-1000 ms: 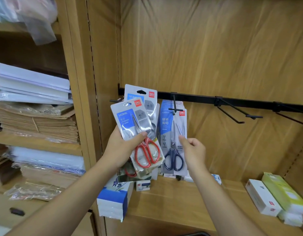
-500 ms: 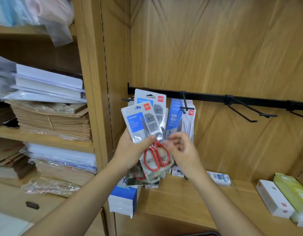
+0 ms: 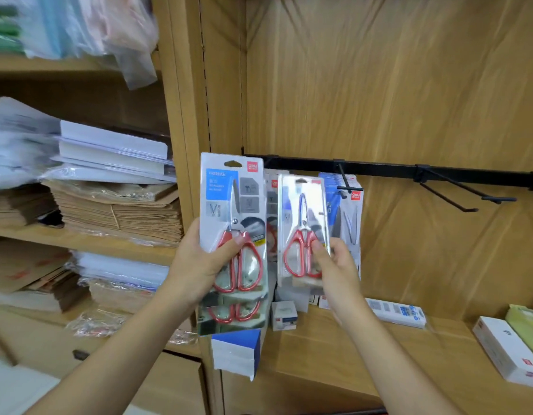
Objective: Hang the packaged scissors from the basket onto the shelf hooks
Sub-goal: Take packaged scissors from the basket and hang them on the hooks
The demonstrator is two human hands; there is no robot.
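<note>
Scissors with red handles, sealed in a clear plastic blister pack (image 3: 302, 229), are up in front of the shelf, pinched near the bottom edge by the right hand (image 3: 337, 265), thumb across the handles and fingers curled behind. The pack stands upright, just below the black metal rail (image 3: 384, 169) and in front of the goods hanging there. At nine o'clock from it, the left hand (image 3: 196, 265) grips a fanned stack of red-handled scissors on grey and blue cards (image 3: 232, 205), thumb pressed on the front card, more red handles peeking out underneath. At two o'clock from the single pack, a black wire hook (image 3: 347, 184) carries blue-carded scissors packs (image 3: 350, 217), hanging straight down. Further along at three o'clock, another black double-wire hook (image 3: 456, 196) juts out from the rail. Below, on the wooden shelf board (image 3: 349, 354), sits a small white box (image 3: 284, 316), with long white cartons (image 3: 504, 351) away at four o'clock. Off at nine o'clock, a pile of brown paper bags (image 3: 118, 214) fills the neighbouring bay.
</note>
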